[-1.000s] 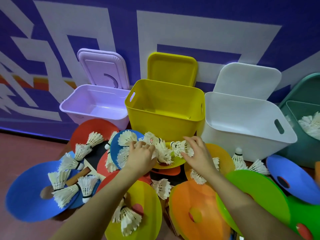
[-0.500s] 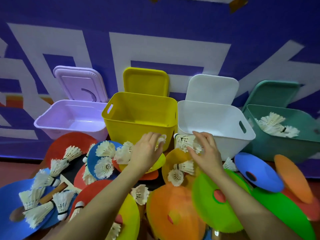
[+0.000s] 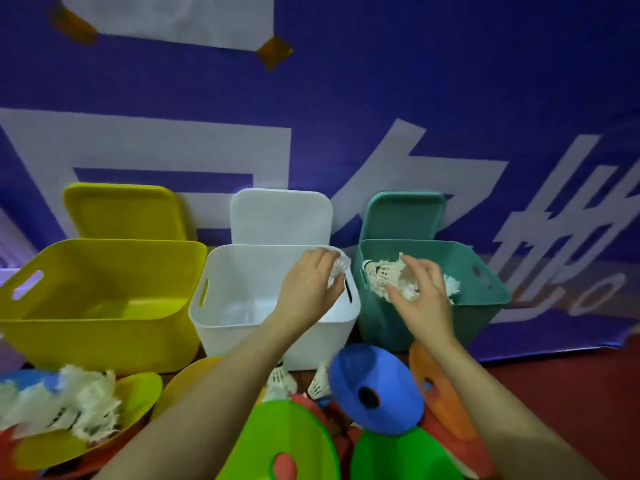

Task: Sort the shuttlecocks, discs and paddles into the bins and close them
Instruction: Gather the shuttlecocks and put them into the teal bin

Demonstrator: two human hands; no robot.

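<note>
Shuttlecocks [image 3: 388,277] are gripped in the right hand [image 3: 420,299] over the open teal bin [image 3: 485,289], which already holds more of them. The left hand [image 3: 306,289] grips a blurred white shuttlecock [image 3: 338,271] above the right end of the white bin [image 3: 221,327]. The hands are apart. The yellow bin [image 3: 86,334] stands open at left. Loose shuttlecocks [image 3: 65,407] lie on the coloured discs [image 3: 377,393] in front of the bins.

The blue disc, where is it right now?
In the head view, the blue disc sits low and right of centre, in front of the white bin, between the person's forearms and overlapping the green discs.
</note>
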